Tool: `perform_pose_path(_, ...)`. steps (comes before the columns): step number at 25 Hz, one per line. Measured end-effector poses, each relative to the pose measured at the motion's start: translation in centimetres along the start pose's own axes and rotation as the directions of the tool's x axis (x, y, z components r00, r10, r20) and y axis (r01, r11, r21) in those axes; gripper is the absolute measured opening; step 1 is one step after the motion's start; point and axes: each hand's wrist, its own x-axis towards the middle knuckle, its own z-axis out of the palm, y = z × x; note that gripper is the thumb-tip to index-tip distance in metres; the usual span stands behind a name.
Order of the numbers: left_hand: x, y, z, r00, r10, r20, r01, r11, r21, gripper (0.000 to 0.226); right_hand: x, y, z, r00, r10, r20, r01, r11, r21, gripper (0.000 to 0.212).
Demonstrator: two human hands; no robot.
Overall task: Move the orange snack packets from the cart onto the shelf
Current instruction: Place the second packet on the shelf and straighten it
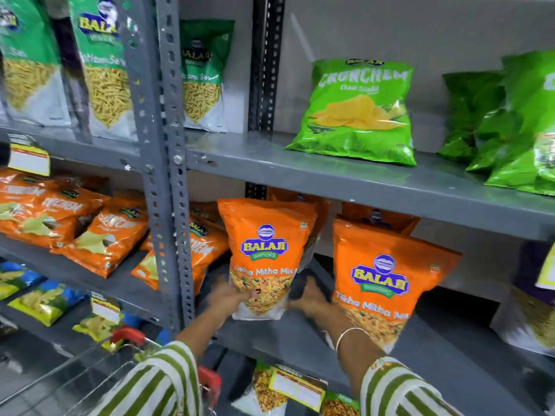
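Observation:
An orange Balaji snack packet (pixel 264 253) stands upright on the grey middle shelf (pixel 300 340). My left hand (pixel 228 295) grips its lower left edge and my right hand (pixel 309 298) grips its lower right edge. A second orange packet (pixel 387 277) of the same kind stands just to its right, and further orange packets are partly hidden behind both. The wire cart (pixel 99 373) with red corner guards sits at the bottom left; its contents are not visible.
Green chip bags (pixel 357 112) lie on the shelf above. A perforated grey upright (pixel 168 175) stands left of my hands. Orange chip bags (pixel 99 235) fill the left bay. Yellow price tags (pixel 297 385) hang from shelf edges.

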Motion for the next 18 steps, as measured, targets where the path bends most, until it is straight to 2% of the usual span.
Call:
perform_pose_path(2, 0.6, -0.4, 0.3, 0.996, 0.074, 0.040, -0.070, 0.992, -0.103, 0.066, 2.2, 0.6, 0.9, 0.998, -0.029, -0.054, 0.037, 0.988, 0.152, 0.080)
perform_pose_path(4, 1.2, -0.8, 0.1, 0.993, 0.112, 0.044, -0.105, 0.985, -0.136, 0.075, 3.3, 1.3, 2.1, 0.996, -0.049, -0.074, 0.063, 0.976, 0.207, 0.081)
perform_pose_path(10, 1.1, -0.2, -1.7, 0.979, 0.007, 0.206, 0.016, 0.994, -0.108, 0.064, 1.9, 1.5, 4.9, 0.977, -0.082, -0.198, 0.129, 0.963, 0.238, 0.076)
perform_pose_path(12, 0.6, 0.3, -1.9, 0.975, -0.007, 0.224, 0.030, 0.994, -0.101, 0.066, 0.9, 1.1, 4.7, 0.980, -0.123, -0.157, 0.159, 0.957, 0.244, 0.094)
perform_pose_path(14, 0.5, 0.7, -2.1, 0.970, -0.005, 0.241, 0.030, 0.994, -0.103, 0.073, 0.3, 0.0, 3.9, 0.984, -0.145, -0.101, 0.171, 0.927, 0.335, 0.113)
perform_pose_path(16, 0.6, 2.3, -2.4, 0.978, 0.034, 0.204, 0.009, 0.978, -0.208, 0.081, -0.4, -1.9, 2.3, 0.982, -0.156, -0.104, 0.187, 0.855, 0.484, 0.101)
perform_pose_path(18, 1.2, 4.9, -3.0, 0.984, 0.085, 0.154, -0.017, 0.917, -0.399, 0.069, -0.6, -4.2, 0.8, 0.974, -0.148, -0.170, 0.223, 0.750, 0.623, 0.072)
